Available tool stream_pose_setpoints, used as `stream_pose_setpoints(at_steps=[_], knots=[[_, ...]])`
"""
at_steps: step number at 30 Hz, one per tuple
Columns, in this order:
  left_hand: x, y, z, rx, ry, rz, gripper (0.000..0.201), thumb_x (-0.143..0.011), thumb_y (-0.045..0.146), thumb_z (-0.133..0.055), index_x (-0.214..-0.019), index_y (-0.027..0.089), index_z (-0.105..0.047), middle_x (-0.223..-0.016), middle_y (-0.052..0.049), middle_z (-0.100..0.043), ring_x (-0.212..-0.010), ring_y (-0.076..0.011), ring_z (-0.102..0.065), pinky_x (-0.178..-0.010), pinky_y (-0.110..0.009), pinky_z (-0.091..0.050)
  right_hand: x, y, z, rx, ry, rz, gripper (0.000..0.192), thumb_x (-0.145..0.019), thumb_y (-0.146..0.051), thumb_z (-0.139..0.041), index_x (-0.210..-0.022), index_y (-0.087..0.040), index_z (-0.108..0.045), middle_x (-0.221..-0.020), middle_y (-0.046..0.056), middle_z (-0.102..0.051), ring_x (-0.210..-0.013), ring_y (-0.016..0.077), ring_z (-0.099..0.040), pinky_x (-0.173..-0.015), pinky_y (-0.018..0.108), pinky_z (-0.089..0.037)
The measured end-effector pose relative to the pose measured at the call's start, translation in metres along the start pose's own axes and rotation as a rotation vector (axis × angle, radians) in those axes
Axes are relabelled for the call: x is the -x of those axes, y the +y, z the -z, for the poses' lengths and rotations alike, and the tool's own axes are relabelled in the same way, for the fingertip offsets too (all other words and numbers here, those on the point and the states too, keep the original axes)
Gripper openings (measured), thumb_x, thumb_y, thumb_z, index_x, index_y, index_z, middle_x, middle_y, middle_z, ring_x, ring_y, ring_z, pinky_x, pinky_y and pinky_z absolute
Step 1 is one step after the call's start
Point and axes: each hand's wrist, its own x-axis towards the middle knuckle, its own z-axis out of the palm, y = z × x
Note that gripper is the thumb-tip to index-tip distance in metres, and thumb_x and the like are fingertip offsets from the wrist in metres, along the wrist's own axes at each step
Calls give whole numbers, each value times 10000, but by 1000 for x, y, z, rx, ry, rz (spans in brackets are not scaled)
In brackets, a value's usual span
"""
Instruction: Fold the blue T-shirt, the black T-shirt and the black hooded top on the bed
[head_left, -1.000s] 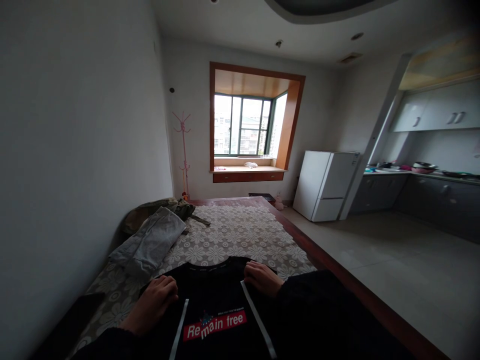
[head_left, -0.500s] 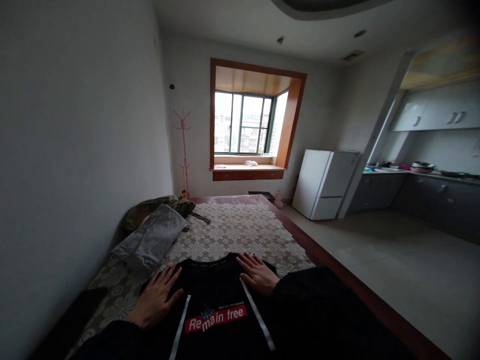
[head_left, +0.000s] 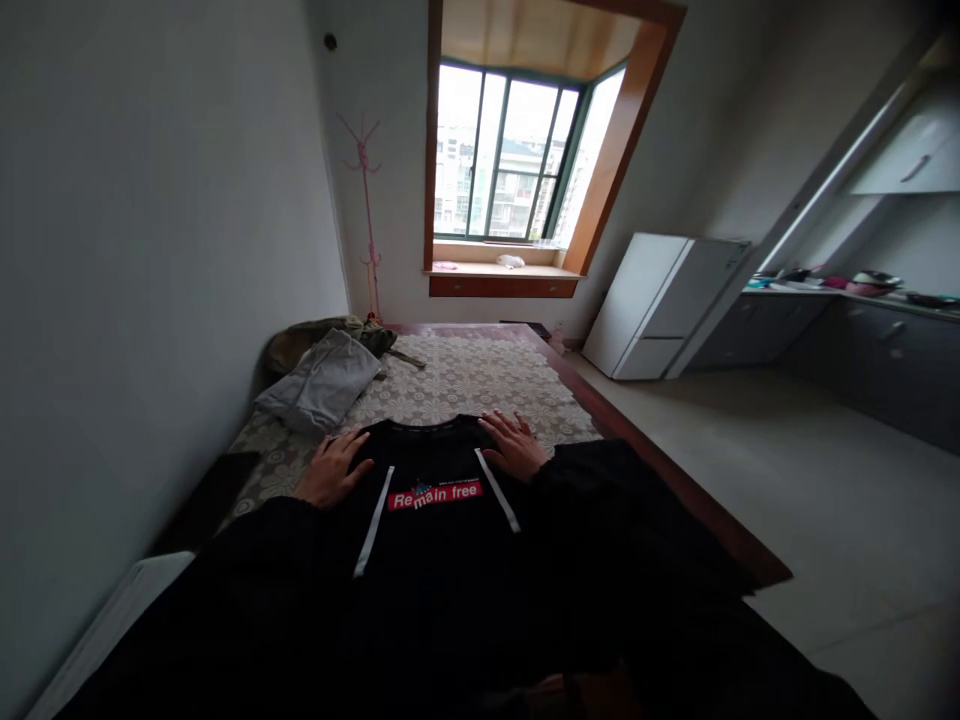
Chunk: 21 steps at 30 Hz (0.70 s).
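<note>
A black shirt (head_left: 435,545) lies spread out on the table, its collar pointing away from me. On its chest are a red "Remain free" print and two pale stripes. My left hand (head_left: 334,468) rests flat on the left shoulder of the shirt, fingers apart. On the opposite shoulder my right hand (head_left: 514,447) lies flat too, fingers stretched toward the window. Neither hand grips the cloth. Dark sleeves cover both my arms and blend into the lower part of the shirt, so its hem cannot be made out.
Folded grey clothing (head_left: 322,380) leans against an olive bag (head_left: 300,340) by the left wall. A patterned lace tablecloth (head_left: 480,375) covers the dark red table. Beyond stand a pink coat rack (head_left: 367,200) and a white fridge (head_left: 637,300); kitchen counters are at right.
My view has tipped downward, so the table and hands appear higher and more of my front shows. Both hands keep their places on the shirt's shoulders.
</note>
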Motion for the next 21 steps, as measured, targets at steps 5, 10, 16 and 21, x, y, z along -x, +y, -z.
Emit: stream_pose_setpoints(at_steps=[5, 10, 16, 21], knots=[[87, 9, 23, 114, 26, 109, 645, -950, 592, -421, -1416, 158, -528, -1514, -143, -528, -1425, -304, -452, -1190, -479, -348, 94, -12, 34, -183, 42, -274, 411, -984, -451, -513, -1318, -225, -588, -1281, 112, -651, -1183, 267, -616, -1026, 396, -480], [183, 38, 29, 121, 67, 299, 611, -875, 596, -530, -1359, 224, -544, -1382, -101, -626, -1292, -313, -560, -1099, -470, -432, 187, -44, 32, -216, -25, -425, 359, -932, -491, -564, -1178, -235, -613, -1056, 73, -686, -956, 244, -675, -840, 357, -526], [196, 67, 34, 94, 70, 453, 349, -897, 420, -474, -1163, 242, -615, -1074, -69, -722, -1073, -289, -653, -932, -401, -480, 187, -64, 31, -131, -125, -653, 320, -977, -532, -473, -985, -254, -629, -934, 55, -726, -820, 238, -698, -656, 316, -435], [182, 67, 47, 147, 7, 567, 254, -912, 316, -442, -1085, 257, -618, -946, -42, -738, -889, -257, -699, -718, -329, -455, 175, -58, 34, 6, -180, -728, 134, -953, -328, -503, -968, -256, -615, -911, 68, -749, -826, 241, -716, -623, 296, -353]])
